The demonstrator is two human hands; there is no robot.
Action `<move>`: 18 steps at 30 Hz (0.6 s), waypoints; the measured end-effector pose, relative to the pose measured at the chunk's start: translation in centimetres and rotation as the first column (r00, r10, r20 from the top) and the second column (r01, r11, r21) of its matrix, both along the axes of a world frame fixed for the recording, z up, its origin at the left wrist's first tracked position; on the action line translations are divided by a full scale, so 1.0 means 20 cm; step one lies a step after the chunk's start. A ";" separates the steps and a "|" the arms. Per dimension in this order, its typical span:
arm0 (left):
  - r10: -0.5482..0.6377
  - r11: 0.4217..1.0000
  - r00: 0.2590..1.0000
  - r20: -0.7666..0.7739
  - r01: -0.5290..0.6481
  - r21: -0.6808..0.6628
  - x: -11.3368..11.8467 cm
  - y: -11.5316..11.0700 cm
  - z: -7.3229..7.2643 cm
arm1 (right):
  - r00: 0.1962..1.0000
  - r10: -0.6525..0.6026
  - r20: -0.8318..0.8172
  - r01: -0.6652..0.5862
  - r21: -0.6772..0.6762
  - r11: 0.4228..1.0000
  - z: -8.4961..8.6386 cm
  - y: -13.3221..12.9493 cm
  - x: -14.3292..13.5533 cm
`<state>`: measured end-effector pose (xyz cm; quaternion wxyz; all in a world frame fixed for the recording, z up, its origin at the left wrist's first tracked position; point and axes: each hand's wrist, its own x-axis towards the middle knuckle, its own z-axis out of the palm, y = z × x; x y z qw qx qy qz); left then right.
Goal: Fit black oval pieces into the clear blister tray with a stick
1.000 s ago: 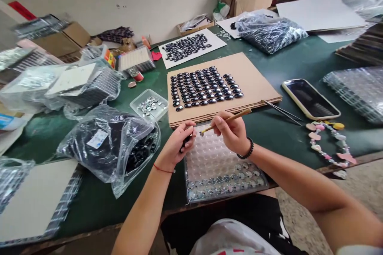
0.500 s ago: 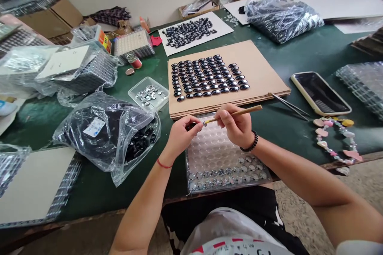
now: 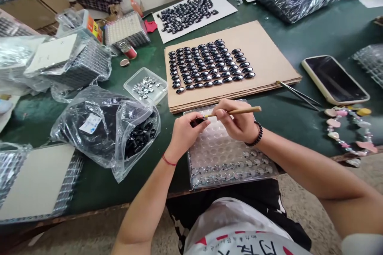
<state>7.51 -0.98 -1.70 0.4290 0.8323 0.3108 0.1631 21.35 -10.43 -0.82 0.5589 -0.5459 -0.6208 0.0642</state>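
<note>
My left hand [image 3: 188, 131] pinches a small shiny black oval piece [image 3: 197, 121] between thumb and fingers. In my right hand [image 3: 239, 121] is a thin wooden stick [image 3: 247, 110], held like a pen. Its yellowish tip meets the black piece or lies right at its edge; a tiny pale spot shows there, too small to make out. Below both hands lies a clear plastic tray [image 3: 206, 149] with round pockets, its nearest rows holding small round silvery pieces. Beyond them, black oval pieces [image 3: 209, 65] stand in rows on a stack of brown cardboard [image 3: 269, 55].
An open clear box [image 3: 160, 93] holds small silvery parts, beside a plastic bag [image 3: 89, 103] of black pieces. Tweezers [image 3: 299, 95], a phone [image 3: 336, 79] and a bead string [image 3: 333, 135] lie at right. A white board [image 3: 223, 4] bears more black pieces.
The camera view has shifted. My left hand has turned so that more of the black piece shows. The stick lies flatter, and its tip has come to the piece.
</note>
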 end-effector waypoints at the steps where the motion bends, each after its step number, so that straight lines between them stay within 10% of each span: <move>1: 0.001 1.000 1.000 -0.011 -0.001 -0.006 0.00 0.00 0.00 | 1.000 -0.002 0.007 0.002 0.001 1.000 0.00 0.00 0.00; 18: -0.021 0.991 0.999 0.032 0.025 -0.134 0.00 0.02 0.02 | 0.999 -0.008 0.036 0.006 0.060 0.998 0.01 0.00 0.00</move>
